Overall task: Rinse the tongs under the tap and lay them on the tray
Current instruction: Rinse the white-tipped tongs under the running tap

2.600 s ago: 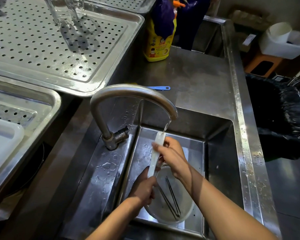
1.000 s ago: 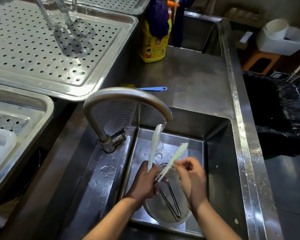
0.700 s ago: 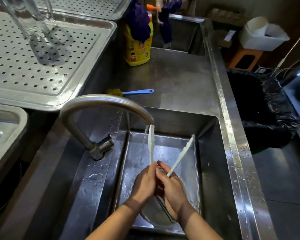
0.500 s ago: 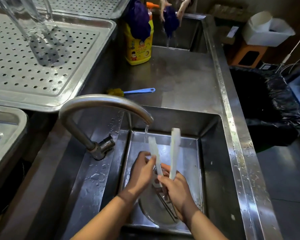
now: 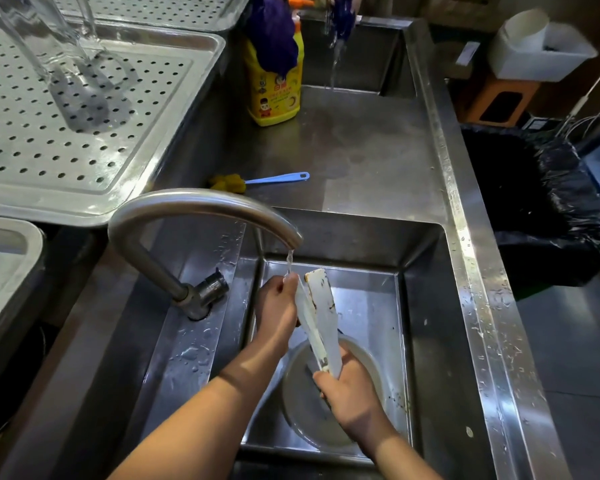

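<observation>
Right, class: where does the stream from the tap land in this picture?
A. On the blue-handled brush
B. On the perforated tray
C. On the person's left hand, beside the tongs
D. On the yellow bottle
C: the thin stream from the tap lands on the fingers of the left hand, raised beside the white tongs that the right hand grips lower down.

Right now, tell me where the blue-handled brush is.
In the head view, the blue-handled brush lies on the steel counter behind the tap, in front of the yellow detergent bottle.
</observation>
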Available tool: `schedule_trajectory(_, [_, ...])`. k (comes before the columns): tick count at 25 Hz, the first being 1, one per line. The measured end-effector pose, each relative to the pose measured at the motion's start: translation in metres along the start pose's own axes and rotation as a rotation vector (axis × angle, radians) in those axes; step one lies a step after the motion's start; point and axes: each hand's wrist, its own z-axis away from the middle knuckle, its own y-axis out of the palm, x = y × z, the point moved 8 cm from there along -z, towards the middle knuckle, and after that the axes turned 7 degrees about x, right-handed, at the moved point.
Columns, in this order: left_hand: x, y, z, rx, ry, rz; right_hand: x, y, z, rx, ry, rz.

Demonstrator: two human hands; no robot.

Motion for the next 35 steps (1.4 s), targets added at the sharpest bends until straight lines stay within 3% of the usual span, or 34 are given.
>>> schedule_trajectory(3, [0.004, -0.004, 0.004, 0.006, -0.035, 0.012, -0.003, 0.006, 0.001, 0.022, 0.002, -0.018])
schedule_trajectory(7, [0.007, -0.002, 0.005, 0.159, -0.127, 0.008, -0.01, 0.002, -0.003, 0.017, 0.052, -0.047])
schedule_trajectory(15, [-0.004, -0.008, 0.009, -0.055, -0.108, 0.024, -0.008, 0.017, -0.004, 0.07, 0.087, -0.28])
schedule_trajectory(20, [-0.003, 0.011, 0.011, 0.201, -0.145, 0.243, -0.01, 0.015, -0.006, 0.082, 0.131, -0.384])
schedule_trajectory(29, [-0.004, -0.001, 0.001, -0.026, -0.167, 0.217, 0.005, 0.03, -0.01, 0.125, 0.123, -0.381])
schedule_trajectory(32, [-0.005, 0.012, 0.008, 0.188, -0.166, 0.272, 0.009, 0.027, -0.016, 0.069, 0.112, -0.568])
schedule_trajectory(35, [0.011, 0.019, 0.03, 0.347, -0.155, 0.112, 0.017, 0.022, -0.023, 0.077, 0.066, -0.657])
